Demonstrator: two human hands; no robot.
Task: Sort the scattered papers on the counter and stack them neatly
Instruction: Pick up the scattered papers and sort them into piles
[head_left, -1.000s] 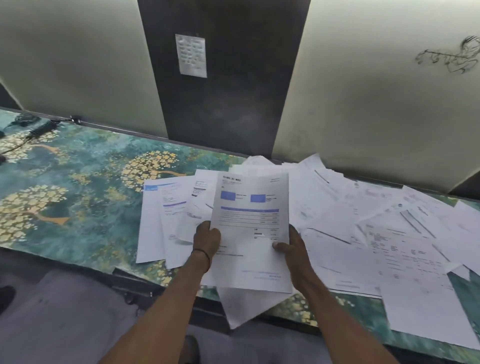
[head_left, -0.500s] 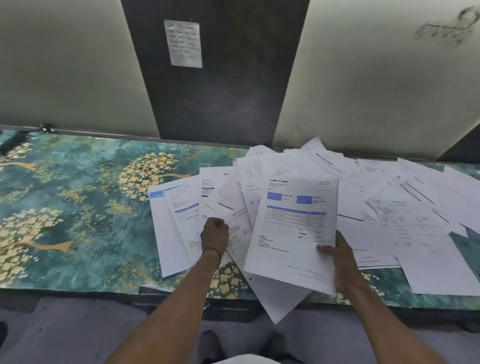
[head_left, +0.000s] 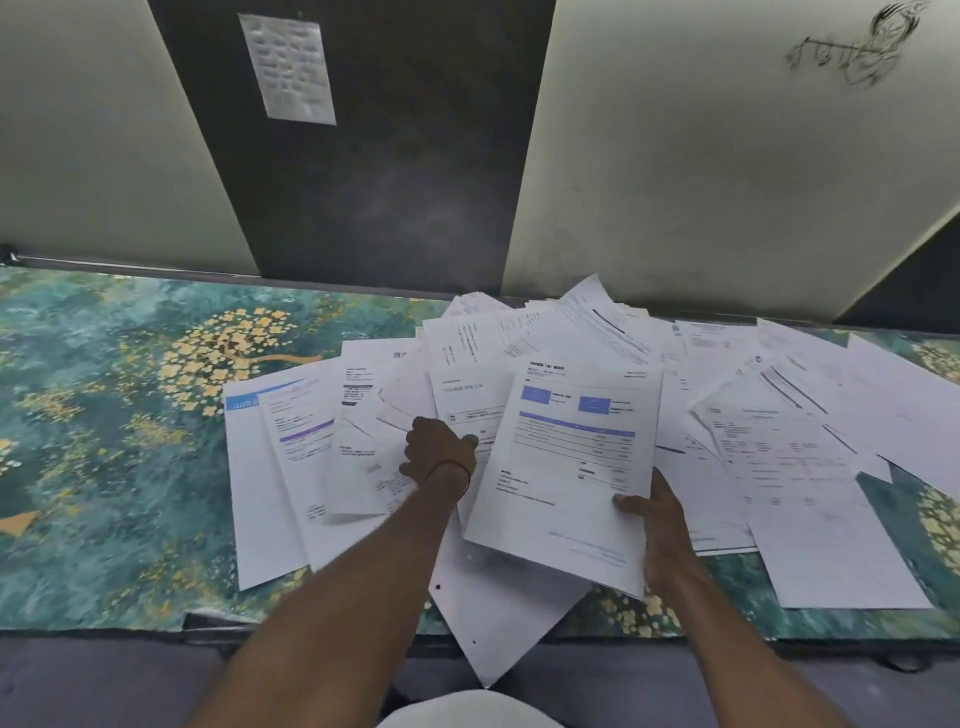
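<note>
Lowest in the frame, a punched sheet (head_left: 498, 618) juts out past the front edge of the counter (head_left: 104, 467). The page above it hides whether a hand supports it. If none does, any tug on the pile could tip it to the floor.

Just above, the right hand (head_left: 660, 525) grips the blue-banded sheet (head_left: 571, 467) near its lower right corner, thumb on top and fingers underneath. Held at one spot only, the page may sag, crease or slip.

At centre frame the left hand (head_left: 439, 457) sits on overlapping pages with its fingers curled. Its back hides whether they pinch a sheet or simply rest there. If it drags one out, the neighbouring pages would likely slide with it.

The scattered papers (head_left: 779, 415) cover the counter from the centre to the right edge, where the frame cuts them off. The depth of the heap cannot be judged, and the print is too blurred to read, so the sorting groups are unclear. The note (head_left: 291, 67) on the dark panel (head_left: 389, 182), upper left of centre, is just as illegible.
</note>
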